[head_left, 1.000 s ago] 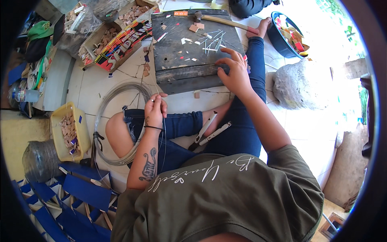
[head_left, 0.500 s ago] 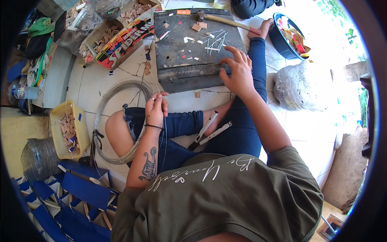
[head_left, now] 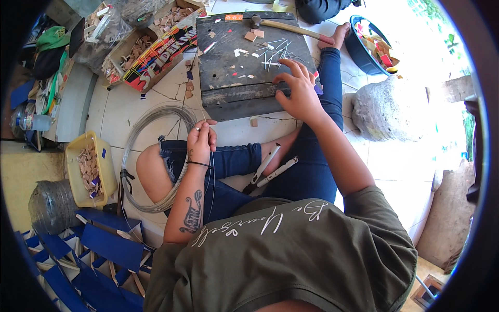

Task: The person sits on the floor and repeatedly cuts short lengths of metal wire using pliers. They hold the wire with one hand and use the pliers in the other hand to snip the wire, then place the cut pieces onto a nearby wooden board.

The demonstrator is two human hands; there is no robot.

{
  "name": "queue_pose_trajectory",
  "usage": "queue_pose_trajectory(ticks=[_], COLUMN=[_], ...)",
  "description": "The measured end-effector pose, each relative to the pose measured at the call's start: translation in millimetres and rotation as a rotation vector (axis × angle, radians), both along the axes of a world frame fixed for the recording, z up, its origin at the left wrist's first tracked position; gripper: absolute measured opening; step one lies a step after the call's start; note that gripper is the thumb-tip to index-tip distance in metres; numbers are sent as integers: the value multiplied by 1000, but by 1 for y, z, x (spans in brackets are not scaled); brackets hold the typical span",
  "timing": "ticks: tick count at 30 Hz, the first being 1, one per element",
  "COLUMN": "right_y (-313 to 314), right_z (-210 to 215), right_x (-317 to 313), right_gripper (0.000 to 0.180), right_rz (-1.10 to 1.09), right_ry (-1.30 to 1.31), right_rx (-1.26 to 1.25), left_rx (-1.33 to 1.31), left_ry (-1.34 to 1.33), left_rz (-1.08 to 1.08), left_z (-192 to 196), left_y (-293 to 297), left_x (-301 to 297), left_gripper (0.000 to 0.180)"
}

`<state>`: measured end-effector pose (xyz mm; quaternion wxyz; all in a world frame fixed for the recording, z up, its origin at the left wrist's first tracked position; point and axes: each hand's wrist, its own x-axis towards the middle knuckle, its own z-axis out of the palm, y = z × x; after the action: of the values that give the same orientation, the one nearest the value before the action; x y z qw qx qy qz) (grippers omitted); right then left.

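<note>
Left hand (head_left: 200,140) pinches thin wire (head_left: 210,171) above the knee; right hand (head_left: 297,91) rests fingertips on dark board's (head_left: 228,57) near-right edge.

White tiled floor (head_left: 125,109) in bright daylight, grey rock (head_left: 390,112) at right.

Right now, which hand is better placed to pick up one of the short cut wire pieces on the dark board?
Right. The right hand already rests on the dark board beside the cut wire pieces, while the left hand pinches a thin wire above the knee.
</note>
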<state>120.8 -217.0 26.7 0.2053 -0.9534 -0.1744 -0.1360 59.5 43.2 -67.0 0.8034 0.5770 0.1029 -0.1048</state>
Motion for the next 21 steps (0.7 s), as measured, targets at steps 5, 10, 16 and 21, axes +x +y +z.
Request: queue_pose_trajectory(ticks=[5,10,16,21], right_y=[3,-10,-27,-31], right_z=[7,17,16,0], right_x=[3,11,0,0], right_gripper=[21,16,25,28], right_rz=[33,-52,-105,-132], right_ry=[-60,-82,-81,-176], right_rx=[-211,-173,66,132], left_rx=[-5,-12,-12,-75], left_ry=[2,-6,33,97], left_rz=[-9,1,7,67], left_z=[0,1,4,8], left_y=[0,1,-1,-2], left_x=[0,-1,0,1], left_gripper=[26,26,27,26])
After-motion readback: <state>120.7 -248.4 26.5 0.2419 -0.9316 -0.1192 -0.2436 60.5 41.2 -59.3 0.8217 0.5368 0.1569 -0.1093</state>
